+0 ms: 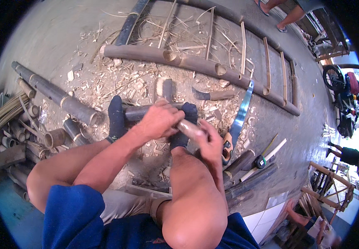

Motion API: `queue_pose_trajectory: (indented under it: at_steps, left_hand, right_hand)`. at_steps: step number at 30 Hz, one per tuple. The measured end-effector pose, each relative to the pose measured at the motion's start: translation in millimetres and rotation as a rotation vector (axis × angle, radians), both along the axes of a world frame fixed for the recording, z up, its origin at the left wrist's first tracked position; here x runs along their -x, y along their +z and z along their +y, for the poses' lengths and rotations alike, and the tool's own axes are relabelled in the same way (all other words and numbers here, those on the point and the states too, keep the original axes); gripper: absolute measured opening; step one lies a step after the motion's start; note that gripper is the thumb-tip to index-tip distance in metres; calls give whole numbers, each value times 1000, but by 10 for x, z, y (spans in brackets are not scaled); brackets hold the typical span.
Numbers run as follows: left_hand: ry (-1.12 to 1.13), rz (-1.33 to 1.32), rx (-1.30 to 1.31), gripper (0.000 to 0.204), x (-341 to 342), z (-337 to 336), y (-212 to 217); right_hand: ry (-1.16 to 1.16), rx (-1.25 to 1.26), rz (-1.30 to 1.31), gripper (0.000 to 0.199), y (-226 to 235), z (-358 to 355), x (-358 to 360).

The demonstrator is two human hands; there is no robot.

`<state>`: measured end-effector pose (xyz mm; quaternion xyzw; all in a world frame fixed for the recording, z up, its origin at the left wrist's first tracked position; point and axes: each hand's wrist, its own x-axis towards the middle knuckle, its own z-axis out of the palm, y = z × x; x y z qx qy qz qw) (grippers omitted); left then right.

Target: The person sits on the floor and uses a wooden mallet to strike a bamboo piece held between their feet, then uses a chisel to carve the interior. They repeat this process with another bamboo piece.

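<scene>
The work goes on low down on a grey concrete floor [63, 33], littered with pale wood chips [125, 81] and thin curled shavings. The person sits with both knees raised and feet in dark socks [116, 116] braced against a short bamboo section [146, 111] that lies across the floor in front of them. The left hand [159, 120] lies over this section, its fingers curled down around it. The right hand [209, 141] is closed on a pale, rounded handle-like piece [189, 128] just beside the left hand; what the piece belongs to cannot be told.

Beyond the feet a long bamboo ladder frame [196, 64] lies flat, its near rail notched with round holes and thin rungs running to the far rail. A hand saw [240, 116] with a bluish blade lies just to the right of the hands, and a tape measure [261, 161] near it among more poles. At the left edge of the floor sit cut bamboo tubes [55, 137] and a bundle of thin strips [1, 120]. A long dark pole [57, 97] lies by them. At the far right a motorbike [345, 89] stands in daylight, and another person's legs [287, 16] show at the top.
</scene>
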<state>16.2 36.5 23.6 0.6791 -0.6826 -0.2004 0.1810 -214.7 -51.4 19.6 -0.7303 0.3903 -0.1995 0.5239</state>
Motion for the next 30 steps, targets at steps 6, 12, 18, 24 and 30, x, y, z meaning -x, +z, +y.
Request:
queue_pose_trajectory:
  at_steps: [6, 12, 18, 24, 30]
  left_hand:
    - [586, 676, 48, 42, -354, -45, -178]
    - [861, 1289, 261, 40, -311, -142, -309]
    - [936, 1134, 267, 30, -240, -139, -317]
    - [894, 1156, 288, 52, -223, -119, -305]
    - [856, 1173, 234, 55, -257, -77, -337]
  right_hand:
    - [-385, 194, 561, 53, -254, 524, 1308]
    - [-215, -241, 914, 97, -590, 1365, 1732]
    - [-180, -516, 823, 86, -595, 1568, 1816]
    - [-196, -595, 732, 75, -356, 1570, 1776]
    - [-342, -535, 522, 65, 57, 1149, 1522]
